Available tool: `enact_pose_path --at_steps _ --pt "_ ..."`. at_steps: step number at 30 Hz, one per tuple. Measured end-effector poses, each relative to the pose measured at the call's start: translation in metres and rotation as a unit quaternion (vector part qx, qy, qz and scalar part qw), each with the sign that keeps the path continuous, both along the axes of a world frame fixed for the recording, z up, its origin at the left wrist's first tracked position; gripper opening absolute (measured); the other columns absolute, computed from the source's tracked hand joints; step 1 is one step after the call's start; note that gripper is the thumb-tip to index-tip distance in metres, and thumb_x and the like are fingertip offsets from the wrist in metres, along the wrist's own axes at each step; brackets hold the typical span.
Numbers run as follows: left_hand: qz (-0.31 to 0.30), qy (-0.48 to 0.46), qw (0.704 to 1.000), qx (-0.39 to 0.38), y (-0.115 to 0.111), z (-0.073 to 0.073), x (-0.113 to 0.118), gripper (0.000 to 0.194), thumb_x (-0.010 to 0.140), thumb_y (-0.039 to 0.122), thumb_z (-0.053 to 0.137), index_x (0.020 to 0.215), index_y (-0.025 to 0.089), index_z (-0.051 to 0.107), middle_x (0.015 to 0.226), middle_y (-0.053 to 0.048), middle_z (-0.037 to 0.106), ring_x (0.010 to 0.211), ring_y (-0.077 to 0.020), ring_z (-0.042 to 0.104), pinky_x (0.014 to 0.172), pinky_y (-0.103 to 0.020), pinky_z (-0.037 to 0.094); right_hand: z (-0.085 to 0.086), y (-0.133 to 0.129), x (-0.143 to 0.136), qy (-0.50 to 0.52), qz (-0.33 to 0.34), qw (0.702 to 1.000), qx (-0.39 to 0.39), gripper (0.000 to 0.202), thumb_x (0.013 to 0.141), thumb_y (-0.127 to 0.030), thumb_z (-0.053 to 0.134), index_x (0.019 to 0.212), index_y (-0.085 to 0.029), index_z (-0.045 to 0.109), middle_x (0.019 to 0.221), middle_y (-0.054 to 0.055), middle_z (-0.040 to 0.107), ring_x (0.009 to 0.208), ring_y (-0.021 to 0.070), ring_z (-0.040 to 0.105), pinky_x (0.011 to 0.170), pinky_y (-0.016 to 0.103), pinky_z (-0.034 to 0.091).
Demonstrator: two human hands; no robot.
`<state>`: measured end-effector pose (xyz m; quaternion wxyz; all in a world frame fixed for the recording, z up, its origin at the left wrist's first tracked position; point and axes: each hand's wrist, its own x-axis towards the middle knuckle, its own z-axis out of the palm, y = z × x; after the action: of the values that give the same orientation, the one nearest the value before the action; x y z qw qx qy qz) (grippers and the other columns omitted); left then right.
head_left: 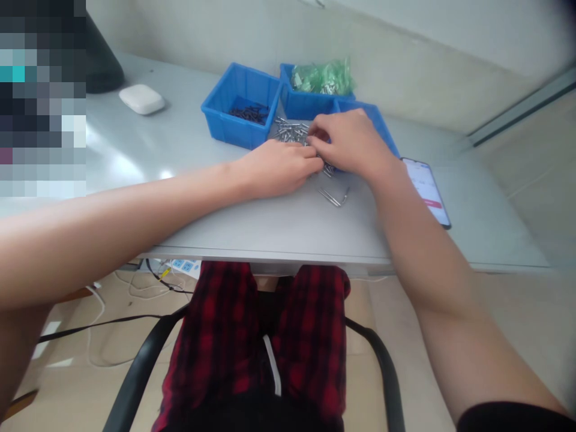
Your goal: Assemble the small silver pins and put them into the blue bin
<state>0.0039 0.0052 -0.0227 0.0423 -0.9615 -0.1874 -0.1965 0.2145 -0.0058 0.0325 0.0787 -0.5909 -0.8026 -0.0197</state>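
A pile of small silvery metal pieces [291,132], like screws or pins, lies on the table between the blue bins and my hands. My left hand [285,168] rests low at the pile's near edge, its fingers bent and close together. Over the pile's right side, my right hand [351,141] has thumb and fingers drawn into a pinch close to the left fingertips. Whatever either hand holds is hidden or too small to name. Two bent metal rods [333,197], like hex keys, lie just in front.
A blue bin [231,129] with dark screws [252,114] stands left of the pile. Another blue bin [306,105] behind holds a green plastic bag [324,78]; a third blue bin [382,129] is partly hidden. A phone [427,192] lies right, a white case [141,99] left.
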Motion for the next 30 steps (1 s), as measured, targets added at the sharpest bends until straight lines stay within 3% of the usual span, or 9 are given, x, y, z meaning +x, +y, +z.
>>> enact_pose_path --at_steps 11,17,30 --pt "-0.007 0.006 1.000 0.009 0.0010 -0.0002 -0.0004 0.037 0.112 0.020 0.049 0.126 0.022 0.084 0.117 -0.010 0.087 0.119 -0.0284 0.084 0.089 -0.038 0.063 0.0012 -0.0012 -0.0025 -0.028 0.002 1.000 0.004 0.024 0.107 -0.028 0.058 0.115 -0.029 0.080 0.124 0.011 0.091 0.117 0.0407 0.079 0.114 0.058 0.052" --pt "-0.014 0.015 1.000 0.013 0.0017 0.0002 -0.0013 0.040 0.111 0.020 0.048 0.126 0.022 0.085 0.118 -0.011 0.088 0.121 -0.0284 0.082 0.092 -0.039 0.062 0.0034 -0.0058 -0.0023 0.029 -0.003 0.999 -0.022 0.021 0.106 -0.045 0.059 0.105 -0.041 0.080 0.112 0.004 0.090 0.122 0.0426 0.074 0.119 0.062 0.046" --pt "-0.026 0.006 0.999 -0.018 0.0025 0.0007 -0.0010 0.041 0.111 0.021 0.049 0.127 0.025 0.086 0.123 -0.009 0.089 0.135 -0.0296 0.079 0.100 -0.041 0.064 0.0042 -0.0100 -0.0084 0.042 0.001 0.997 -0.061 0.017 0.107 -0.045 0.064 0.094 -0.036 0.071 0.116 0.008 0.088 0.119 0.0436 0.074 0.112 0.062 0.053"
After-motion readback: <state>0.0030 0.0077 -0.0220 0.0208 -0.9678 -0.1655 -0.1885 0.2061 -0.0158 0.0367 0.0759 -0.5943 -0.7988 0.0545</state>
